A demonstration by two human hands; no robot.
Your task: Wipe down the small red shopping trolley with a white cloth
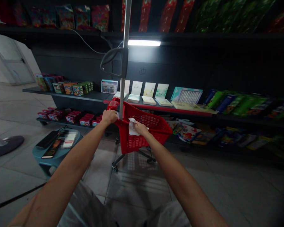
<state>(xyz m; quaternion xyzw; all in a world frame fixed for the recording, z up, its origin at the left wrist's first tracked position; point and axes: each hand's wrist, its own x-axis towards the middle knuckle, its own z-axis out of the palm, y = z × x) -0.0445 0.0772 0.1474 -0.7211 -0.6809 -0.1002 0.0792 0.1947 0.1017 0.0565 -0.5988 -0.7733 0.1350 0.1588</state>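
A small red shopping cart (153, 126) on wheels stands on the tiled floor in front of me, with a grey pole (124, 63) and black handle rising from its near end. My left hand (109, 116) is closed around the cart's rim beside the pole. My right hand (139, 127) presses a white cloth (132, 127) against the rim of the red basket, fingers curled on the cloth.
Dark shelves (156, 108) hold books, notebooks and boxed toys behind the cart. A low teal stool (49, 157) at left carries a phone and cards. A round dark stand base (4, 145) lies at far left. A lit tube lamp (144, 42) hangs above.
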